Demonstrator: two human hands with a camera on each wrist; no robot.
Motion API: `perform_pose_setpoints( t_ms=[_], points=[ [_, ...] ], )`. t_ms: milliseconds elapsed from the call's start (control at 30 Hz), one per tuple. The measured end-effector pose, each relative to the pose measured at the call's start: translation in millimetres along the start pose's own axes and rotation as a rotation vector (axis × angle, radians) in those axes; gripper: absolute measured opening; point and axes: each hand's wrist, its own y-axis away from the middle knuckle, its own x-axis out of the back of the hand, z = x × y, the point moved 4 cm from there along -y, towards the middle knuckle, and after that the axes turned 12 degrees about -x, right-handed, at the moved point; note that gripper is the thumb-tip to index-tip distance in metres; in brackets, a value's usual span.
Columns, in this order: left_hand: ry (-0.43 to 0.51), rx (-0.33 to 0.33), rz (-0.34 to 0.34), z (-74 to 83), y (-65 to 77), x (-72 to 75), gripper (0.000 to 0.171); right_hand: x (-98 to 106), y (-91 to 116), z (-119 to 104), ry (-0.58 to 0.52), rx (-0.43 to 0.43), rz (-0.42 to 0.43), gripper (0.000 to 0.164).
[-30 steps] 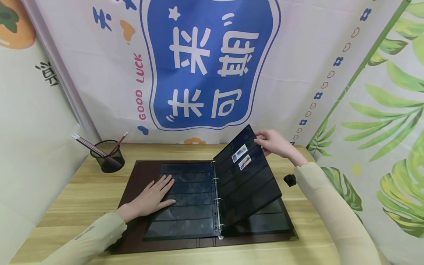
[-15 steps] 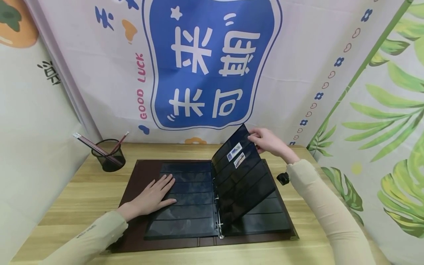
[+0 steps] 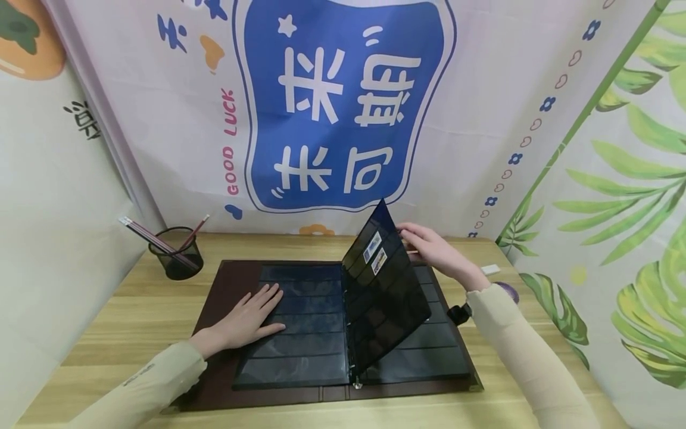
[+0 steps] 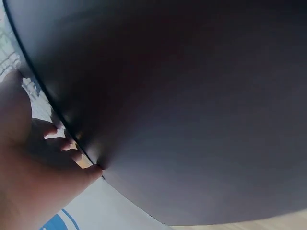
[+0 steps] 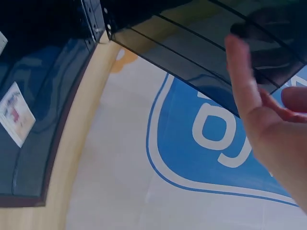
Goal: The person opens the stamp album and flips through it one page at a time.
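A stamp album with a dark brown cover (image 3: 236,277) lies spread on the wooden table, black strip pages held by metal rings. My left hand (image 3: 243,319) rests flat on the left page (image 3: 300,351), fingers straight. In the left wrist view, its thumb touches a dark surface (image 4: 201,124). One page (image 3: 393,298) stands up from the rings, with two stamps (image 3: 379,261) on its left-facing side. My right hand (image 3: 434,250) is at that page's far right edge, a straight finger (image 5: 242,76) against its back. Another stamp (image 5: 17,112) shows on the page lying beneath.
A black mesh cup (image 3: 177,262) with several pencils stands at the back left. Near the right wrist lie a small white block (image 3: 490,269) and a purple round thing (image 3: 508,291), partly hidden by the sleeve. A printed cloth (image 3: 321,107) hangs behind the table.
The raised page has swung further left. My right hand has followed it left, and its thumb has come off the page's front. The white block and purple thing have come into sight.
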Motion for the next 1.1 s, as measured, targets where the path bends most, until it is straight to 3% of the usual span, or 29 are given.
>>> perform_pose_setpoints(
  t_ms=[233,400,533,667,833,967,1100],
  points=[
    [0.079,-0.037,0.017,8.0,-9.3,13.1,0.081,-16,14,11,0.087,0.165,-0.050,0.063],
    [0.293,-0.052,0.027,22.7,-35.2,35.5,0.084,-28,18,18,0.125,0.181,-0.038,0.070],
    [0.439,-0.032,0.057,47.2,-65.3,65.4,0.083,-38,16,19,0.076,0.192,-0.057,0.075],
    [0.550,-0.053,0.103,78.2,-94.1,94.9,0.078,-46,13,19,0.045,0.215,-0.073,0.079],
    [0.714,-0.058,0.129,107.7,-120.6,118.5,0.075,-55,12,12,0.041,0.234,-0.095,0.079],
    [0.760,-0.042,0.153,117.5,-129.5,126.3,0.071,-67,8,5,0.067,0.265,-0.125,0.082],
    [0.775,-0.021,0.169,118.9,-126.6,127.9,0.069,-76,4,2,0.116,0.309,-0.141,0.083]
  ],
)
